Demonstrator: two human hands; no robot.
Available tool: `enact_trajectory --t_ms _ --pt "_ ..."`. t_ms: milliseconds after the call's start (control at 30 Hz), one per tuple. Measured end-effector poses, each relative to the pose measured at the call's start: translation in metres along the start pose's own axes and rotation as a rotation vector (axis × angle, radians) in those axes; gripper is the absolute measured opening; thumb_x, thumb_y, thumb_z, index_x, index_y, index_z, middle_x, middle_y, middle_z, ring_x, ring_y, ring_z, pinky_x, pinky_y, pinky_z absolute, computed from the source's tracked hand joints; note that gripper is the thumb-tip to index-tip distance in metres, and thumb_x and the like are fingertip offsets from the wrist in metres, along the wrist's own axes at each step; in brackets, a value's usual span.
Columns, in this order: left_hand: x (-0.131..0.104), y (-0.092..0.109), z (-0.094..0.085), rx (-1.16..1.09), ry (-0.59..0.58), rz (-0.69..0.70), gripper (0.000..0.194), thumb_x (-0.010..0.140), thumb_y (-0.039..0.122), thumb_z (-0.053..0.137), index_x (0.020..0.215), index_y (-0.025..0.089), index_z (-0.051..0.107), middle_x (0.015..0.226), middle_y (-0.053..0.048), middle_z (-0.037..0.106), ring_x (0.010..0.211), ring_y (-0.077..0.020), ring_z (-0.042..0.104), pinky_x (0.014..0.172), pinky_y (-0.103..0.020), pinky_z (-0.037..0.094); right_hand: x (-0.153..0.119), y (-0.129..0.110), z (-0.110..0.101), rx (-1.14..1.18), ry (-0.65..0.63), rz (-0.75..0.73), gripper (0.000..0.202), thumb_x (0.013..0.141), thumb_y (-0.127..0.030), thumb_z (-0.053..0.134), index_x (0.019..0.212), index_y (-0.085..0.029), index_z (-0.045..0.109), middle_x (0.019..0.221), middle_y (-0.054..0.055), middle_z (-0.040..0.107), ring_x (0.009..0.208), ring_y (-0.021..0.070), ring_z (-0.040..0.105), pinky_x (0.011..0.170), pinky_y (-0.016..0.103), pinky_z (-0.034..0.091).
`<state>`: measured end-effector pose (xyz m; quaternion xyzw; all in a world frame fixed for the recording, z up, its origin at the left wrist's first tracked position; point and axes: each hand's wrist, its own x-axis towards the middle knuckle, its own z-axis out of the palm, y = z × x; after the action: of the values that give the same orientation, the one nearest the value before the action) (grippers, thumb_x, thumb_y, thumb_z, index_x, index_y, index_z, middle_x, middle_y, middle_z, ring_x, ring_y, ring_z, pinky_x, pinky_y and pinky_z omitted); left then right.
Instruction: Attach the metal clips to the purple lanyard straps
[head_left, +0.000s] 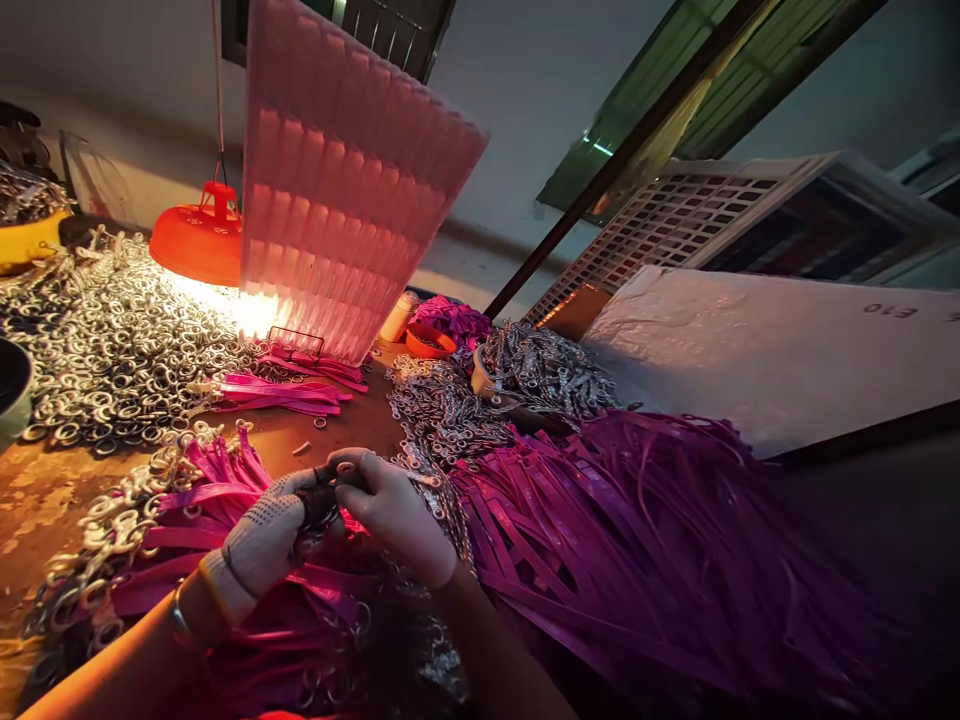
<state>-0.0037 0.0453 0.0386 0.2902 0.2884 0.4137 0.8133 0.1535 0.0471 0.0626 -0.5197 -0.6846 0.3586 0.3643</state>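
Observation:
My left hand (262,545), in a white knit glove with dark dots, is closed, its dark-covered fingertips curled inward. Closed in a pinch against it is my right hand (397,515), in a thin white glove with dark finger coverings. The fingers of both hands meet around something small that I cannot make out. Beneath and beside the left hand lie magenta straps with metal rings (225,490) at their ends. To the right of my right hand spreads a large heap of loose purple straps (570,510). Metal clasps (442,410) are piled just beyond it.
Silvery rings (127,340) form a big heap at the left, under a hanging orange lamp (196,243). A ribbed translucent panel (345,190) stands behind the wooden table (360,425). A bowl (484,378) overflows with clasps near an orange dish (429,342). A white-wrapped board (780,350) leans at right.

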Motion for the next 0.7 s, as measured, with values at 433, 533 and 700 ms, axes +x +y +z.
enact_trajectory --t_ms 433,533,700 --pt "-0.006 -0.001 -0.03 0.029 0.151 0.071 0.037 0.079 0.025 0.065 0.113 0.011 0.068 0.07 -0.004 0.064 0.045 -0.0054 0.043 0.035 -0.013 0.023 0.003 -0.009 -0.01 0.634 0.05 0.28 0.037 0.07 -0.031 0.075 0.102 -0.017 0.062 0.056 -0.011 0.041 0.045 0.0056 0.033 0.042 0.021 0.025" --pt "-0.008 0.0 -0.022 0.184 0.128 0.194 0.042 0.076 0.023 0.065 0.117 0.011 0.068 0.065 -0.002 0.063 0.043 -0.0046 0.038 0.038 -0.015 0.026 0.004 -0.011 -0.009 0.641 0.009 0.282 0.038 0.07 -0.031 0.074 0.103 -0.018 0.062 0.058 -0.011 0.043 0.044 0.0059 0.034 0.041 0.021 0.025" --pt "-0.007 -0.002 -0.004 0.254 0.078 0.148 0.032 0.083 0.037 0.069 0.105 0.014 0.069 0.052 0.004 0.051 0.042 -0.0041 0.033 0.039 -0.016 0.023 0.001 -0.006 0.005 0.405 0.104 0.187 0.031 0.074 -0.027 0.064 0.104 -0.018 0.064 0.071 -0.006 0.054 0.056 0.0086 0.046 0.051 0.022 0.037"
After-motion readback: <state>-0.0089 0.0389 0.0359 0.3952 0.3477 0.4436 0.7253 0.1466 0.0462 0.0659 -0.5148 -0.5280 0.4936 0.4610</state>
